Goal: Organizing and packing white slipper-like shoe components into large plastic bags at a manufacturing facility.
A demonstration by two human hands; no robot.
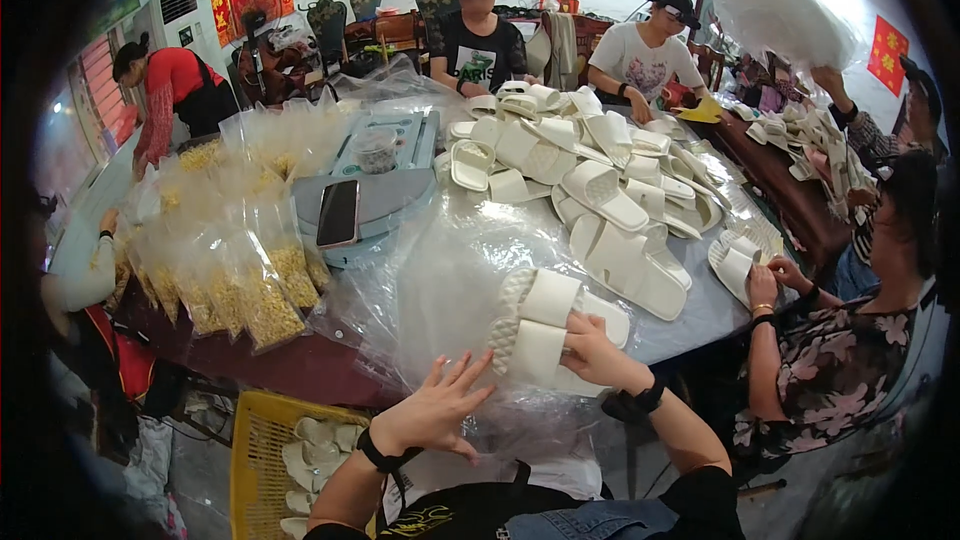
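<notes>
A pair of pale slippers point(546, 302) is held over the near edge of the table point(670, 338), beside clear plastic film point(428, 290). Its long axis is laid roughly left to right; the open toes are pointed left, the heels right. The straps are gripped by the bent fingers of the right hand point(600, 354). The left hand point(428, 414) is spread wide near the toes; whether film is touched cannot be told.
</notes>
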